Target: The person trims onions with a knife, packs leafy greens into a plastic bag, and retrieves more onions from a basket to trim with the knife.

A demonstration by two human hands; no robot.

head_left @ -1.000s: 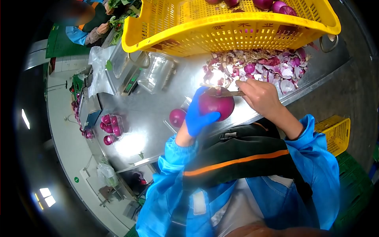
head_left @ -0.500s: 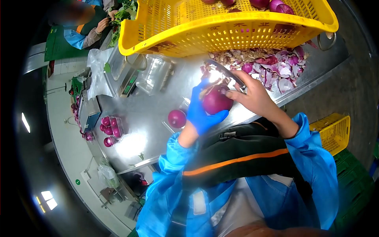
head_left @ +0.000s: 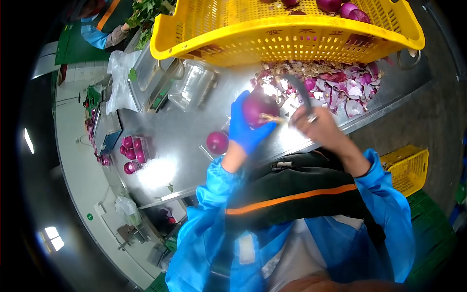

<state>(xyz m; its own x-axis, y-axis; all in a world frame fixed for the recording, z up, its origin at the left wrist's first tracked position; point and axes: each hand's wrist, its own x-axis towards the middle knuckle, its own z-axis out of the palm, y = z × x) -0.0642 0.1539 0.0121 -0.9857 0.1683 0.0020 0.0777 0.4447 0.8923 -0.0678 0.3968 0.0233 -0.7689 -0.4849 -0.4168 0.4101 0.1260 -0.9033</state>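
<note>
While the blue-gloved left hand grips a large red onion above the tabletop, the onion's root tuft points right, toward the right hand. Blurred, that hand grips a knife, whose long axis runs forward and slightly left from the fist. The yellow crate beyond holds several red onions, with peelings beside it. One smaller onion sits near the left wrist; a clear pack farther left contains more.
</note>
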